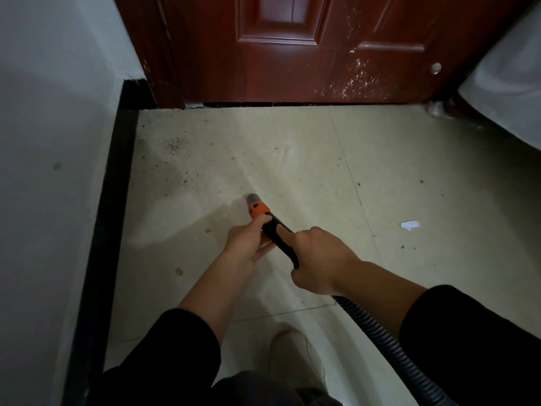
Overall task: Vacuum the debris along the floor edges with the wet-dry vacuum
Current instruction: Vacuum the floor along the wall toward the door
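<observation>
The person stands over a pale tiled floor [307,159] and holds the vacuum wand in both hands, pointing it down and away from them. The left hand [244,243] grips the wand from the left, fingers curled over it just behind the orange collar [257,208]. The right hand [320,259] is further back, closed round the black handle [278,234]. From under that hand a ribbed grey hose [380,338] runs back toward the lower right.

The grey nozzle [253,198] sits low over the tile, near the middle of the floor. I cannot tell whether it touches the tile. It points toward the left corner but is well apart from it.

Brown debris [176,145] lies scattered beyond the nozzle on the left, near the black baseboard [117,183] that runs along the foot of the grey wall [52,112]. More specks trail between that patch and the nozzle.

A reddish-brown door [292,68] closes off the far side, its lower right panel flecked with pale marks. A small white paper scrap [409,225] lies on the tile to the right of the hands. A light shoe [292,353] shows below the forearms, and both arms wear dark sleeves pushed up.
</observation>
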The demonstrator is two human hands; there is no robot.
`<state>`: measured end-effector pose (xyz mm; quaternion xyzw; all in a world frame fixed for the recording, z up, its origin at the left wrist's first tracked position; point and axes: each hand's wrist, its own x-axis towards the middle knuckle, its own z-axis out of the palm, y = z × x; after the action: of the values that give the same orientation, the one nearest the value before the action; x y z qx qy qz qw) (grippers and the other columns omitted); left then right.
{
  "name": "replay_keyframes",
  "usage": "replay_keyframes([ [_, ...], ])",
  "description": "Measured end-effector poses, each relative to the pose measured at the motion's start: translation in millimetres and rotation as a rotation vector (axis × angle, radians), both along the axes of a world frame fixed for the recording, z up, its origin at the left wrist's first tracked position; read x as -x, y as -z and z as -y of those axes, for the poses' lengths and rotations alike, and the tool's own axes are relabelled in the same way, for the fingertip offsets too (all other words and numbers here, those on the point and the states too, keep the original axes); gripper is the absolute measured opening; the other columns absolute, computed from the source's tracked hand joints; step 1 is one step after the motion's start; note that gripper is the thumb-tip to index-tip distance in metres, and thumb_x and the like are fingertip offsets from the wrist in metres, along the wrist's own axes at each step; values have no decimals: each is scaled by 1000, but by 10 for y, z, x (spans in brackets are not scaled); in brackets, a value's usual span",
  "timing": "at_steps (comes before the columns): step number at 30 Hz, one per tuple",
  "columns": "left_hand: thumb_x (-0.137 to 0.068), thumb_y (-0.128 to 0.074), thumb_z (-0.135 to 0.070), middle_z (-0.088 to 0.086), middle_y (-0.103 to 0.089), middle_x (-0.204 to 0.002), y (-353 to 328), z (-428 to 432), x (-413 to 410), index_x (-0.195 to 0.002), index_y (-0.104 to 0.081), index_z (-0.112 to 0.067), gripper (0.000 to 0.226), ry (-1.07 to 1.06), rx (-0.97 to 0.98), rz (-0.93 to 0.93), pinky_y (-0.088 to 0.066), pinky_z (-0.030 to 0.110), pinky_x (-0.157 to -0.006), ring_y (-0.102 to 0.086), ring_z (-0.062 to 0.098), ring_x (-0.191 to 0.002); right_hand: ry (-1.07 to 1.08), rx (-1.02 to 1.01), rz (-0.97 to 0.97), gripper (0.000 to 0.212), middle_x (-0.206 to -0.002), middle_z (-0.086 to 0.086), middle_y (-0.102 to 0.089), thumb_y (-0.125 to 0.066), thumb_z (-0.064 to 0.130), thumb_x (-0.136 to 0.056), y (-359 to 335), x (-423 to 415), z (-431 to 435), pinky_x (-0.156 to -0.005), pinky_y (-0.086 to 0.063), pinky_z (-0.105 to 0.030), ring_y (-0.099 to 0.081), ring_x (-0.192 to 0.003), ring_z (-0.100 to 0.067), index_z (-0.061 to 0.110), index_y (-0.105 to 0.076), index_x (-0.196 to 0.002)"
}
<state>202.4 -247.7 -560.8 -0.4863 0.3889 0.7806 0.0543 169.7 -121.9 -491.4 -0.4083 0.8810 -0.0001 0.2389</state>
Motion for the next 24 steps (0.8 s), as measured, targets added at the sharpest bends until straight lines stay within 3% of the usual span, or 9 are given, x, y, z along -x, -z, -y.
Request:
replay_keyframes([
  [10,-92,-65,-19,17,-71,-93,36,94,-295,-97,-65,2,21,-45,2,33,-58,24,-60,-71,20,-81,-82,50,17,70,-64,1,-40,-58,14,-78,33,-142,35,-44,-27,-25,-34,-57,-10,19,-32,-143],
  [16,-91,-65,-16,20,-71,-98,30,38,-514,-101,-66,3,22,-82,-14,34,-60,25,-62,-70,23,-84,-154,45,30,76,-63,2,-38,-58,14,-76,8,-285,-2,-44,-27,-26,-34,-56,-10,20,-29,-146],
  [21,-91,-66,-16,22,-70,-100,-10,-76,-578,-101,-66,5,23,-88,-62,27,-59,24,-58,-70,22,-81,-168,-1,51,77,-63,2,-39,-58,13,-76,-88,-307,-98,-47,-35,-28,-44,-61,-17,22,-30,-146],
  [24,-90,-67,-15,21,-70,-97,-29,-165,-587,-100,-65,6,23,-86,-89,29,-59,24,-58,-70,22,-80,-170,-32,55,76,-62,2,-40,-59,12,-77,-141,-322,-190,-46,-32,-26,-47,-64,-19,22,-29,-146],
])
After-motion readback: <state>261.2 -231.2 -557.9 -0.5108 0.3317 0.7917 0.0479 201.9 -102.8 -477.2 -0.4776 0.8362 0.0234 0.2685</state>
